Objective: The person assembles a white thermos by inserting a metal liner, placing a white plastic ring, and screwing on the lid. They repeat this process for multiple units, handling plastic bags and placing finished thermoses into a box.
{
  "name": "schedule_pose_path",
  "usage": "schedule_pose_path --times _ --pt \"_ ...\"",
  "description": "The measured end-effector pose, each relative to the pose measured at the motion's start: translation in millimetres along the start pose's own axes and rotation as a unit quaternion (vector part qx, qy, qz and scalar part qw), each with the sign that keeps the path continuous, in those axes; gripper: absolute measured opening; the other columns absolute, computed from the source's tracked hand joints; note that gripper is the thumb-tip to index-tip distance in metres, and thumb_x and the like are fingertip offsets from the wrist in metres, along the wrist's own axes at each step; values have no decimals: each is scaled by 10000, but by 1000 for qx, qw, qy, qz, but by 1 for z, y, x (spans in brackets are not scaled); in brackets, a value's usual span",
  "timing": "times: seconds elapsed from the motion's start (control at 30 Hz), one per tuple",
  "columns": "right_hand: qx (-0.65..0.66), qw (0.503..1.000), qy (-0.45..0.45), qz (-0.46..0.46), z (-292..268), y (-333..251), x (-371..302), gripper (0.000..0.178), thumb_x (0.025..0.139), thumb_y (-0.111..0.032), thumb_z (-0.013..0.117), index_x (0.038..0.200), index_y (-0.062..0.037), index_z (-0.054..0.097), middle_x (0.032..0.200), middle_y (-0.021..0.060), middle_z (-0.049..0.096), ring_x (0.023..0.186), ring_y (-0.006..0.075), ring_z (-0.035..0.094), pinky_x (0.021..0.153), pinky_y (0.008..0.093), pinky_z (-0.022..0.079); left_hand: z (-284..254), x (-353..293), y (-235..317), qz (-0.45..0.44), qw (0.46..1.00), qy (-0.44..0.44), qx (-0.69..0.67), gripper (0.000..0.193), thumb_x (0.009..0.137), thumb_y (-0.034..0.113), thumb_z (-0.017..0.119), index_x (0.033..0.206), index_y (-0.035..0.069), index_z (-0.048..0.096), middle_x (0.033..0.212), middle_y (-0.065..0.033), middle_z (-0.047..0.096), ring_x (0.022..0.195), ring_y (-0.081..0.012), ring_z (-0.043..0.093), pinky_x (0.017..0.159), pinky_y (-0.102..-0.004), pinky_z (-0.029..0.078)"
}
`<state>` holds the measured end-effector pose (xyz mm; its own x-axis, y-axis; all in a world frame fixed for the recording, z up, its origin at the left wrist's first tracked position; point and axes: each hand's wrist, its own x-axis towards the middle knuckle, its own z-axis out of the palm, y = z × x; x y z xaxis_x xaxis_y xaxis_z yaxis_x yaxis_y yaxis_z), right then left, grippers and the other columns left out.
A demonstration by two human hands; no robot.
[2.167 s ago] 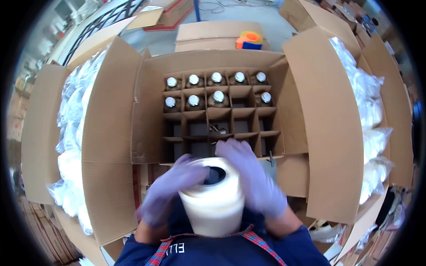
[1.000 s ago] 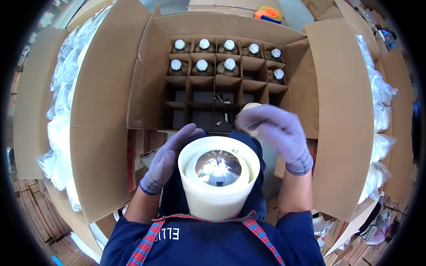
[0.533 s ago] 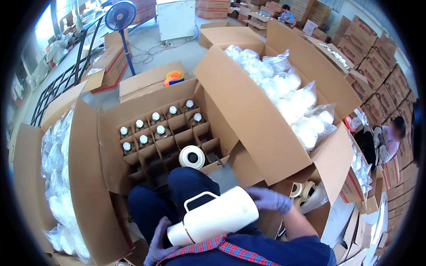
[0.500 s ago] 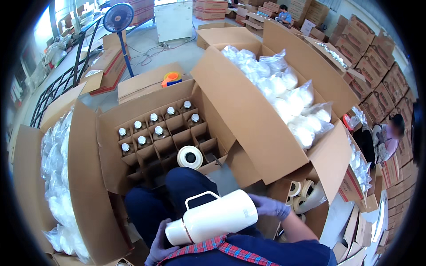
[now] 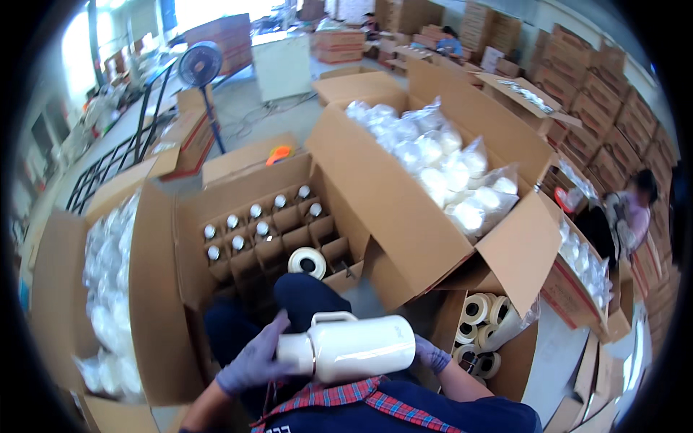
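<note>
Foreground, lower centre: one white flask (image 5: 368, 348) with loop handle, lying on its side above the lap, narrower end to the left, copper-coloured band near that end. Left hand (image 5: 258, 359), in a lilac glove: curled round the narrower end, gripping it. Right hand (image 5: 433, 355), same glove: at the wide base, fingers mostly hidden behind it – how far they close cannot be told. Plaid apron strap (image 5: 317, 398): passes below the flask, at the lower edge.

Just beyond: raised knee in dark trousers (image 5: 312, 294), overlapping the near side of the divided carton (image 5: 189, 245). Carton holds nine bottles (image 5: 280, 201) with silvery caps in its far cells; a white ring-shaped part (image 5: 296, 260) sits at its near right.

Lower right: carton (image 5: 523, 353) of similar white rings. Left side: tall open carton (image 5: 160, 289) of bagged white pieces (image 5: 108, 303). Right of centre: large carton (image 5: 382, 195), flaps spread, likewise filled – its wall standing close against the divided carton.

Farther: orange tape dispenser (image 5: 279, 154), upper centre; blue fan (image 5: 200, 65), upper left; white cabinet (image 5: 281, 65); seated person (image 5: 632, 216), right edge, blurred; stacked cartons (image 5: 606, 115), upper right.
</note>
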<state>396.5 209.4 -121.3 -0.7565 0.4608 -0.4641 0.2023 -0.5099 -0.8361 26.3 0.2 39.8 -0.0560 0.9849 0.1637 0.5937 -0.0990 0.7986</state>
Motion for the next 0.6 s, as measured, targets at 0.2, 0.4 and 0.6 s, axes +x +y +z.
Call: schedule_pose_path --times 0.2,0.4,0.6 --pt "-107 989 -20 -96 16 -32 -6 468 1064 -308 484 1447 -41 517 1387 102 601 1269 163 548 1085 332 431 28 -7 -25 159 974 72 146 611 721 406 795 1114 -28 618 1086 -219 633 897 -395 665 788 -440 564" --pt "25 989 -23 -141 29 -41 -23 548 883 -182 754 1378 -29 575 1312 107 648 1238 225 592 1067 378 469 57 -17 -93 -364 886 -84 -275 323 903 274 624 1102 22 652 994 -157 698 901 -310 681 815 -380 545" --pt "50 998 23 -10 1 -5 -13 546 895 -136 721 1402 -25 549 1352 74 623 1234 181 578 1064 348 467 12 -69 -45 -270 897 -28 -349 573 940 311 660 1397 -9 527 1353 -155 589 1241 -264 567 1084 -371 421"
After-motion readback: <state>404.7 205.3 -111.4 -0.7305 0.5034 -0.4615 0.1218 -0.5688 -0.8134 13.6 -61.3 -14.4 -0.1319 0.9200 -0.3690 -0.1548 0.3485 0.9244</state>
